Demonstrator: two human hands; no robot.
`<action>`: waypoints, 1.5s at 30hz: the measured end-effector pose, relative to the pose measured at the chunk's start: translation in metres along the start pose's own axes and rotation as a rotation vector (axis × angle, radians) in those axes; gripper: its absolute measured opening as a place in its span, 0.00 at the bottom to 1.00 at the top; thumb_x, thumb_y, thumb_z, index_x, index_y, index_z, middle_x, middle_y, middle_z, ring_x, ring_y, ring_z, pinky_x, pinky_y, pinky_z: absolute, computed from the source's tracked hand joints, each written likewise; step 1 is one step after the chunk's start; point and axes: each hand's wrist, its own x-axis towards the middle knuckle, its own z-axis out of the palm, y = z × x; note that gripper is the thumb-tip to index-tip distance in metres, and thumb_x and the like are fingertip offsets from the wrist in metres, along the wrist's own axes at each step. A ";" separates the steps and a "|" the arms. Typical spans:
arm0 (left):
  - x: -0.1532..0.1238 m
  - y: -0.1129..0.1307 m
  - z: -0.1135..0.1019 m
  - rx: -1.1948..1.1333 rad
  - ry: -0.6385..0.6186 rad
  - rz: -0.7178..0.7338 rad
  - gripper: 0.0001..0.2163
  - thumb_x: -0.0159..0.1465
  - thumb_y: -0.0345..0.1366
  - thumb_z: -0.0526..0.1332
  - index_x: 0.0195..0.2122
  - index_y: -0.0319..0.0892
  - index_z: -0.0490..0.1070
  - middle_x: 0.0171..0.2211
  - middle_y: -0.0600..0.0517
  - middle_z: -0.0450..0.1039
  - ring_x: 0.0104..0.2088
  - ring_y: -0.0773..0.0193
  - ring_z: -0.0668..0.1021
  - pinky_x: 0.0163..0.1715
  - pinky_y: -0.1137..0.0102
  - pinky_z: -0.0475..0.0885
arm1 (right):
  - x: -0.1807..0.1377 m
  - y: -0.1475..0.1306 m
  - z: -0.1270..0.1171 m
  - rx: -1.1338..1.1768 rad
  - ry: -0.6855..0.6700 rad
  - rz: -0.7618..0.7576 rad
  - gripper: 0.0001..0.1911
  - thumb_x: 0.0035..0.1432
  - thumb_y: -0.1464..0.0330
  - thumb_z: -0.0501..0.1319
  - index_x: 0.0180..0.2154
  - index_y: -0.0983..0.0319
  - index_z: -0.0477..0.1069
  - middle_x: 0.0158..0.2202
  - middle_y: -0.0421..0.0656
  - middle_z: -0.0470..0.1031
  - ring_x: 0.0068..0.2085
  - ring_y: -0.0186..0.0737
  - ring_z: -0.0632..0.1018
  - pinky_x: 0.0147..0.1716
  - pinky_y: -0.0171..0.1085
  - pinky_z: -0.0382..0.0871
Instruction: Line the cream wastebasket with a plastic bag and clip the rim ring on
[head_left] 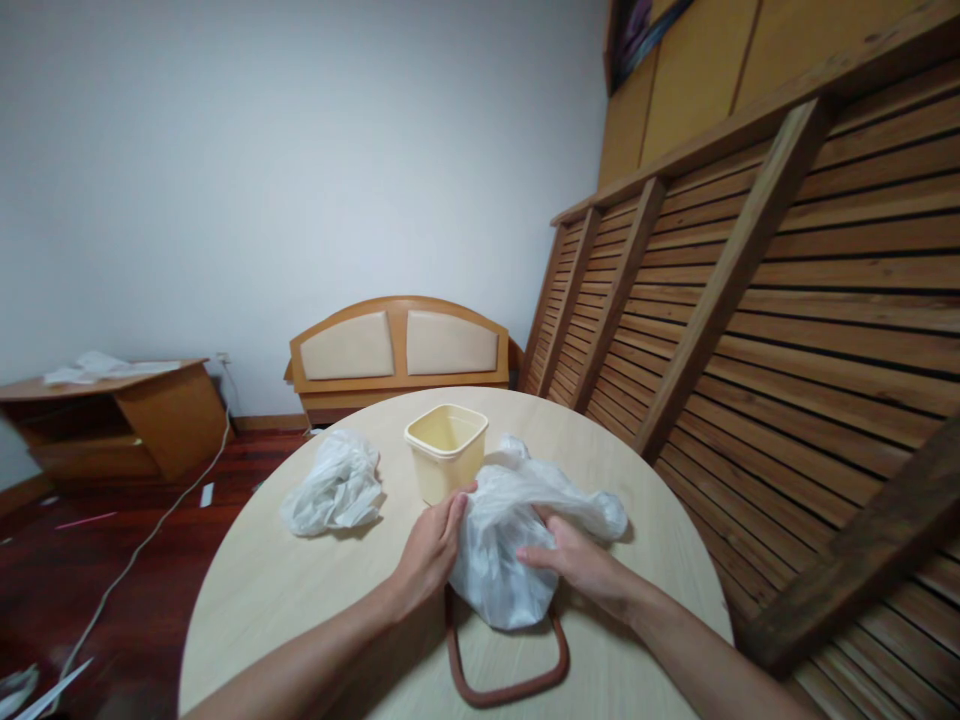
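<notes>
my left hand (429,545) and right hand (574,560) both grip the white plastic bag (510,530) on the bench (255,590). best to pinch only one layer, near the yellow tub (446,450).

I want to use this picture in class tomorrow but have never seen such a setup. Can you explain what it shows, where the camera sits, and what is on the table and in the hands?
There is no machine here: a person wears a camera on the head, looking down at their own bare hands. The left hand and right hand both grip a white plastic bag on a round table. The bag lies over a brown frame. Behind it stands an open yellow tub. A second bag lies to the left, untouched.
</notes>
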 end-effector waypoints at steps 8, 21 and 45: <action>0.007 0.022 0.017 -0.022 0.015 0.075 0.24 0.73 0.48 0.44 0.55 0.42 0.73 0.55 0.45 0.75 0.55 0.54 0.76 0.58 0.61 0.67 | -0.004 0.008 0.025 -0.350 0.138 -0.234 0.51 0.41 0.69 0.74 0.64 0.53 0.53 0.64 0.48 0.64 0.65 0.54 0.65 0.67 0.57 0.52; 0.103 0.122 -0.054 0.156 0.249 0.458 0.24 0.73 0.47 0.45 0.58 0.42 0.72 0.56 0.48 0.75 0.57 0.55 0.75 0.57 0.64 0.68 | 0.082 -0.106 0.003 -0.576 0.421 -0.619 0.37 0.48 0.60 0.70 0.57 0.58 0.60 0.56 0.49 0.70 0.58 0.52 0.71 0.60 0.52 0.63; 0.128 0.033 -0.106 0.164 -0.003 0.190 0.24 0.64 0.44 0.55 0.58 0.37 0.66 0.58 0.43 0.71 0.58 0.50 0.72 0.62 0.57 0.63 | 0.163 -0.077 -0.019 -0.638 -0.019 -0.478 0.31 0.63 0.55 0.59 0.64 0.59 0.59 0.64 0.48 0.64 0.67 0.51 0.62 0.69 0.51 0.47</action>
